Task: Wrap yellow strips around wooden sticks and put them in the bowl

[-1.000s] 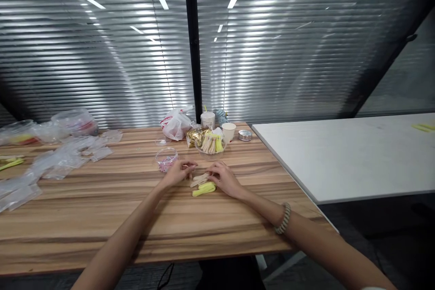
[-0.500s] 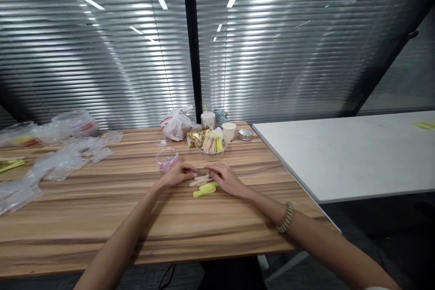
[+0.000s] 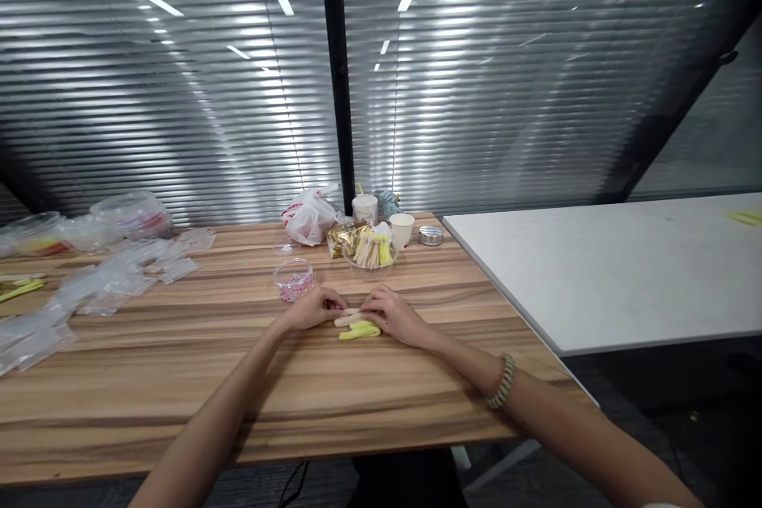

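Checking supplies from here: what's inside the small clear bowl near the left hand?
The small clear bowl holds a loose heap of small pink and white pieces, too small to identify. Anything beneath the top pieces is covered.

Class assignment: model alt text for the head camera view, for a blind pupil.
Left hand and right hand meet over pale wooden sticks beside yellow strips on a wooden table. Behind sit a clear bowl and paper cups; plastic bags lie left.
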Demonstrator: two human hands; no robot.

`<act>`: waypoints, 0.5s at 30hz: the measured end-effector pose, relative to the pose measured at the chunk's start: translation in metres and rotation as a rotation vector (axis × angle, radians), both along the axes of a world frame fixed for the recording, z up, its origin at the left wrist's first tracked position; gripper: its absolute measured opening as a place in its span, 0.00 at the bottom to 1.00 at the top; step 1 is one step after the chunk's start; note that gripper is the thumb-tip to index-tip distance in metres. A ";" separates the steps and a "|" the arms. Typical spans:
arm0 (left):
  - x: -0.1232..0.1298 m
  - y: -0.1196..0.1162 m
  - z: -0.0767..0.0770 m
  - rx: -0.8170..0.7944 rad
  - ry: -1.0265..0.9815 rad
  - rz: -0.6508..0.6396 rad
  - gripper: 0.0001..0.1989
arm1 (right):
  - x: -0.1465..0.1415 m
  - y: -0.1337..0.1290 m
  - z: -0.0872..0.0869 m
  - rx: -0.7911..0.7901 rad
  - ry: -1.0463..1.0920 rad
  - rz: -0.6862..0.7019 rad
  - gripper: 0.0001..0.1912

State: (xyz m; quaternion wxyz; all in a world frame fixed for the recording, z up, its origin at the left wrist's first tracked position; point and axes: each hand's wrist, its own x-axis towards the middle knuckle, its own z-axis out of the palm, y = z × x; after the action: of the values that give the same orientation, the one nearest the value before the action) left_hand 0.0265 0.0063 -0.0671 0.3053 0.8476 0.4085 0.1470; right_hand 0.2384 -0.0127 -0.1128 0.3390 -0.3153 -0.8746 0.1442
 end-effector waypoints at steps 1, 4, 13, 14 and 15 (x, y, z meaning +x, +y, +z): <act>0.000 0.001 -0.001 0.005 -0.005 -0.001 0.11 | 0.000 0.000 0.001 0.000 0.015 -0.006 0.09; -0.002 0.002 -0.002 0.016 -0.015 -0.003 0.11 | -0.001 -0.001 0.005 -0.020 0.096 -0.070 0.08; -0.002 0.002 -0.001 0.004 -0.030 -0.002 0.15 | 0.006 0.005 0.008 -0.030 0.276 -0.204 0.07; -0.003 0.002 -0.002 -0.003 -0.028 0.009 0.16 | 0.007 0.007 0.006 -0.022 0.249 -0.199 0.08; -0.003 0.002 -0.002 -0.014 -0.024 0.022 0.16 | 0.008 0.008 0.005 -0.014 0.218 -0.190 0.08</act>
State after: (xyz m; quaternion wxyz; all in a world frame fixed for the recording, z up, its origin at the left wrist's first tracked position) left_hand 0.0235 0.0088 -0.0695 0.3147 0.8390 0.4149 0.1576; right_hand 0.2461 -0.0044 -0.1080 0.4420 -0.3813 -0.7978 0.1508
